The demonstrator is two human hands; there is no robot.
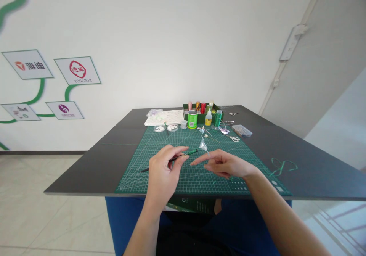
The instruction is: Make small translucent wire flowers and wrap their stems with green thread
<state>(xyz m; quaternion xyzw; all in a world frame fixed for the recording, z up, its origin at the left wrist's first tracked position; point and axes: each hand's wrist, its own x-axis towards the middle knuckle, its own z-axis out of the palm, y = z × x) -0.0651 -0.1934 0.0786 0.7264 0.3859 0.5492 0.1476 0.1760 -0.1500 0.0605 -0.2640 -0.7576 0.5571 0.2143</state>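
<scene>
My left hand (166,168) pinches a thin dark stick (174,158) between thumb and fingers. Green thread (192,152) is wrapped near the stick's right end, and its dark tail pokes out to the left below the hand. My right hand (224,163) is just to the right, index finger stretched toward the stick and the other fingers curled in. Whatever those curled fingers hold, if anything, is too small to make out. A small pale, shiny piece (203,144) lies on the green cutting mat (137,160) just beyond my right index finger.
Along the back stand a green tin (192,120), a glue bottle (208,118), a green thread spool (218,118) and a box of spools (187,107). White scissors (234,138) and a clear case (242,130) lie right. Loose green thread (281,166) rests on the dark table (309,160).
</scene>
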